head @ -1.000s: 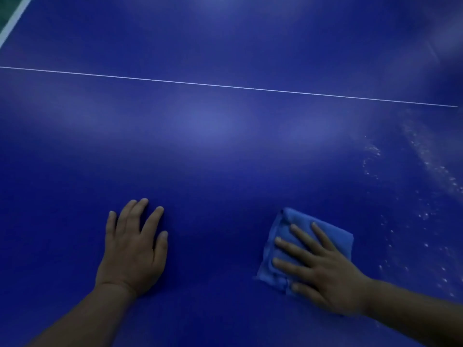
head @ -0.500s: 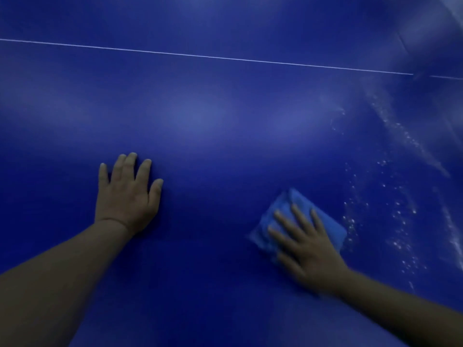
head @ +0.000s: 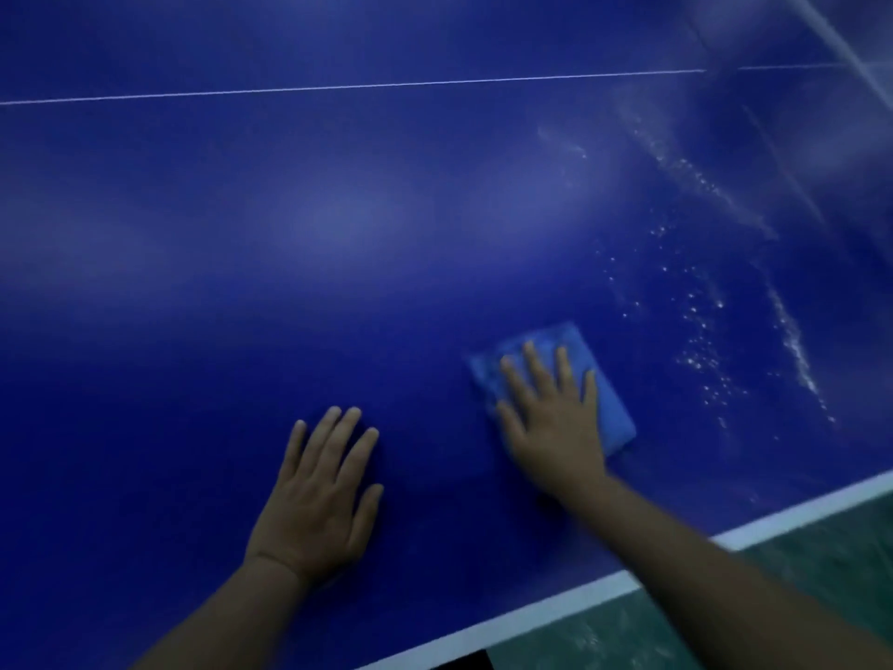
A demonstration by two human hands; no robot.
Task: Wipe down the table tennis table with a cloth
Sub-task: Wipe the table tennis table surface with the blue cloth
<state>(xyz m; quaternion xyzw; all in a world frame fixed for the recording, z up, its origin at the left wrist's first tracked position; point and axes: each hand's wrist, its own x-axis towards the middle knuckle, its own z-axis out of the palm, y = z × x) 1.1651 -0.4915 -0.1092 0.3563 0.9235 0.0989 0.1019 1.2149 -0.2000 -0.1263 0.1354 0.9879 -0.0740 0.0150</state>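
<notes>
The cloth [head: 555,379], folded and blue, lies on the blue worktop [head: 338,224] near its white edge, pressed flat under the right hand [head: 551,418] with fingers straight. The left hand [head: 319,495] rests flat beside it, fingers spread, holding nothing. White droplets [head: 700,340] speckle the surface to the right.

My right hand [head: 551,423] has turned so its fingers point up the table tennis table [head: 338,224] instead of leftward, and the blue cloth [head: 555,374] under it has swung round with it. My left hand [head: 319,495] now sits lower and closer to the cloth. The white edge line [head: 797,517] and green floor [head: 821,563] have come into view at lower right.
</notes>
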